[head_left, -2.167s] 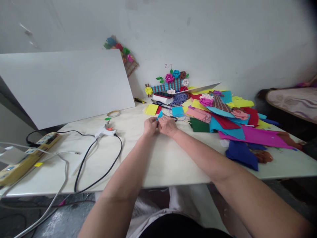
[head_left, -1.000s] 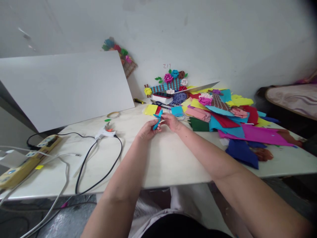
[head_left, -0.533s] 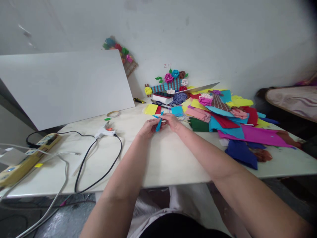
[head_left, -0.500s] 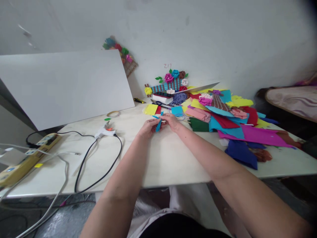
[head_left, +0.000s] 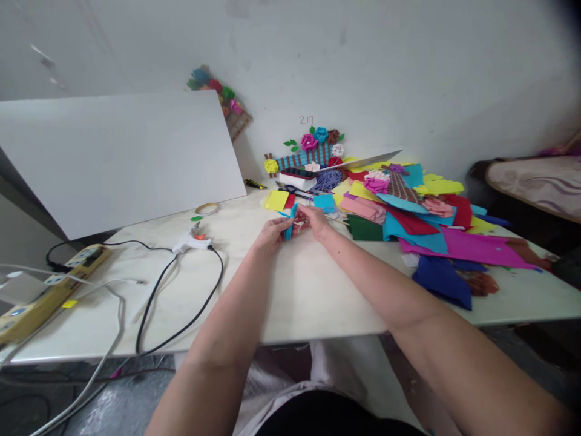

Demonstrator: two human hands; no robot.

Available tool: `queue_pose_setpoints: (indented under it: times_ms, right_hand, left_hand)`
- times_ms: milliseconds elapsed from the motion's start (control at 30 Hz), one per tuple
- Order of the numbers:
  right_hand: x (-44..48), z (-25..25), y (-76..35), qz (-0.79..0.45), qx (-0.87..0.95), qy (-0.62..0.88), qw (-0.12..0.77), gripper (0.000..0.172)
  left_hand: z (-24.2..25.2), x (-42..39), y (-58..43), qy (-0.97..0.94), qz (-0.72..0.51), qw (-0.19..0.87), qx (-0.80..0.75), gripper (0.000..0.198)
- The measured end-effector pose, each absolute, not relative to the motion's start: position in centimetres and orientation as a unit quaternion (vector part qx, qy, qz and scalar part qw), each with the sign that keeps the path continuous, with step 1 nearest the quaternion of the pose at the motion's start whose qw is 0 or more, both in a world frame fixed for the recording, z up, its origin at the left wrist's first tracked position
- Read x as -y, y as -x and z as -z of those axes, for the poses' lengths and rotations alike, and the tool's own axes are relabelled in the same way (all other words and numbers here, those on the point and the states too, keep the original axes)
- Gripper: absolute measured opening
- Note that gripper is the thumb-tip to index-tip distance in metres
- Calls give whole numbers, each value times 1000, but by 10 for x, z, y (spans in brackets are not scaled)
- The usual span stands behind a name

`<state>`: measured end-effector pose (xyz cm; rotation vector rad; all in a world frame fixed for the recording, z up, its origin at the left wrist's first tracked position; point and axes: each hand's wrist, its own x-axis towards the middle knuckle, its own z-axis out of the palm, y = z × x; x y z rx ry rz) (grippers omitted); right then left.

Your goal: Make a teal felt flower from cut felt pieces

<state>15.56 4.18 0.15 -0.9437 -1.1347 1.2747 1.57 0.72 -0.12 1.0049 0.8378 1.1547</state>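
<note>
Between my two hands is a small piece of blue crepe paper (head_left: 289, 231), twisted into a narrow strip with ends that stick out. My left hand (head_left: 271, 234) pinches its lower left part. My right hand (head_left: 311, 220) is closed on it from the other side, with the fingertips partly hidden. Just beyond my hands lie a yellow paper square (head_left: 276, 200) and a light blue paper square (head_left: 324, 203). A white glue gun (head_left: 192, 241) rests on the table to the left.
A heap of coloured crepe paper (head_left: 408, 218) covers the right side. Paper flowers (head_left: 310, 143) lean on the wall. A white board (head_left: 122, 157) stands at the left. Below it are a power strip (head_left: 49, 290), cables and a tape roll (head_left: 207, 209).
The blue strip has shifted in my fingers, and its upper end shows wider and more spread. My right hand has moved slightly; both arms stay nearly in place.
</note>
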Motion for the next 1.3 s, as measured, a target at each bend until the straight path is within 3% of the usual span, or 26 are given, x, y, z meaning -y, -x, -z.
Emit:
queue_pose_setpoints:
  times_ms: [233,433,1300]
  right_hand:
    - [-38,-7,-156,-514,462,417,591,15]
    - [-36,-7,-156,-523,469,392,595,15]
    - [-48,3,-156,-444,482,435,617,16]
  left_hand:
    - [3,-8,-17,-450,-534,608,-378,32]
    - [6,-10,-16,-486,-528,580,-385,40]
    - [4,-8,-18,-464,-532,579,-408,36]
